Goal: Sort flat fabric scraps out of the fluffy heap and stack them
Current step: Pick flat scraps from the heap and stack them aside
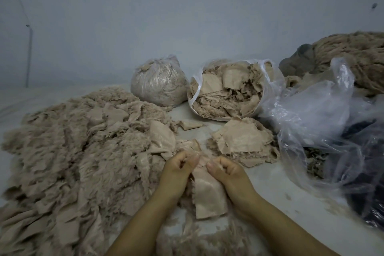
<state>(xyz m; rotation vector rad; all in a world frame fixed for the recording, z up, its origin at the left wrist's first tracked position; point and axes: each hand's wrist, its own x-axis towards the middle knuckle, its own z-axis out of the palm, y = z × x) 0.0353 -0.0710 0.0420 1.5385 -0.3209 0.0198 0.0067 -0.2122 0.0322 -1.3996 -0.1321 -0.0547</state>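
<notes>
The fluffy heap (68, 147) sprawls to the left of the stack (243, 143) of flat scraps, with several smooth pieces lying half buried along its near edge. Because pile and backing are the same beige, a flat scrap could easily be passed over there, or a furry offcut taken for a flat one.

Just left of the stack and nearer the person, the left hand (179, 170) has its fingers curled and pinches the top edge of a flat scrap (207, 195); the right hand (225, 169) pinches the same edge beside it, knuckles nearly touching. The scrap hangs down between the wrists, its lower edge frayed. The two hands seem to be working fluff or a second layer off it. If they pull apart too sharply the thin cloth could tear, or loose fibres could ride along onto the stack.

The stack itself sits on the pale floor-like surface (270, 185), its top sheets skewed and corners overhanging. A careless drop would likely slide the top pieces off, or land the scrap crumpled.

Behind the stack stand a tied bag (158, 83) and an open bag (226, 93) of scraps; to the stack's right a loose clear plastic bag (324, 122) billows close by. A sweeping arm could snag that plastic and drag it across the stack
</notes>
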